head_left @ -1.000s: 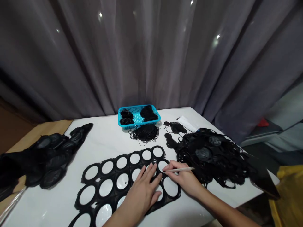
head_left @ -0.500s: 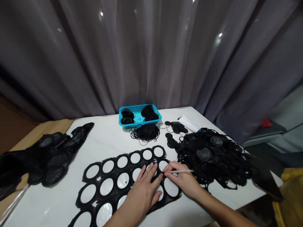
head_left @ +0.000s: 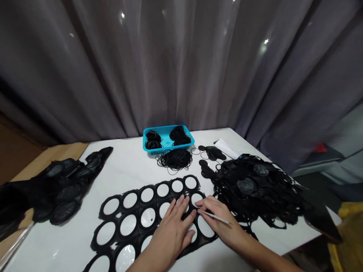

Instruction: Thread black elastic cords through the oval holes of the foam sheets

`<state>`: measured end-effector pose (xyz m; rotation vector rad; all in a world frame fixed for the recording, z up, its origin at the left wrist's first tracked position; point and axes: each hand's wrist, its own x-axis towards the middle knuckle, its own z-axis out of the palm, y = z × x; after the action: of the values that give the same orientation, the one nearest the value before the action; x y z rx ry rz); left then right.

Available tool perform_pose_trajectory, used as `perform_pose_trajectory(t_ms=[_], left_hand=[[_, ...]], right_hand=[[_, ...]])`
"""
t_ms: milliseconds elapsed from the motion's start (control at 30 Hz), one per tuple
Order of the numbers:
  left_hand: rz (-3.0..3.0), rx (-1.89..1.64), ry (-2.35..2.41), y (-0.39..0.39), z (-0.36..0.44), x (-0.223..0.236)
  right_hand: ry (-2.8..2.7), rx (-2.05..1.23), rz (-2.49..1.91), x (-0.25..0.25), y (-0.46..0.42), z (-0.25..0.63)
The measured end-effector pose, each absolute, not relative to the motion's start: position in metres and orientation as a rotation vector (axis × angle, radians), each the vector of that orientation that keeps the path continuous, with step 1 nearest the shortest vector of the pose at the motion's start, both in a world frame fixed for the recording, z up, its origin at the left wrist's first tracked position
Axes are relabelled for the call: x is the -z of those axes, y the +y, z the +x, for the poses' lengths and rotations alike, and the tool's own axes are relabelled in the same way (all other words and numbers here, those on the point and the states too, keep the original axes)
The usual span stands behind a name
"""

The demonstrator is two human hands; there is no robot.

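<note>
Right hand [head_left: 222,219] pinches a thin pale tool [head_left: 216,217] between thumb and fingers, tip at the black sheet with round holes [head_left: 138,223], near its right end; can't tell from here if the tip touches. Left hand [head_left: 173,228] is spread flat on that sheet, just left of the tip. Sheet lies under the left hand on the white table [head_left: 124,162], extending leftward. Beyond the right hand, a heap of black scraps [head_left: 270,190]. Farther off, a pile of black rings [head_left: 176,159] before a blue basket [head_left: 168,141].
</note>
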<state>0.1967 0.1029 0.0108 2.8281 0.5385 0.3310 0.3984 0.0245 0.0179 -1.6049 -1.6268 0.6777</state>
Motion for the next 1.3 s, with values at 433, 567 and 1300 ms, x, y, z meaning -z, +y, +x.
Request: perform_pose_trajectory(t_ms=[433,567,1300], left_hand=[[2.809,-0.334,0.520,0.104,0.195,-0.010],[2.809,-0.315,0.515,0.105,0.195,-0.011],[1.427,-0.693,0.639,0.120,0.204,-0.060]], right_hand=[[-1.713,-0.676,-1.671,-0.021,0.024,0.397],[-2.025,-0.430,-1.716,-0.024,0.030,0.400],[-1.173,-1.318,-1.312,-0.088,0.055,0.392]])
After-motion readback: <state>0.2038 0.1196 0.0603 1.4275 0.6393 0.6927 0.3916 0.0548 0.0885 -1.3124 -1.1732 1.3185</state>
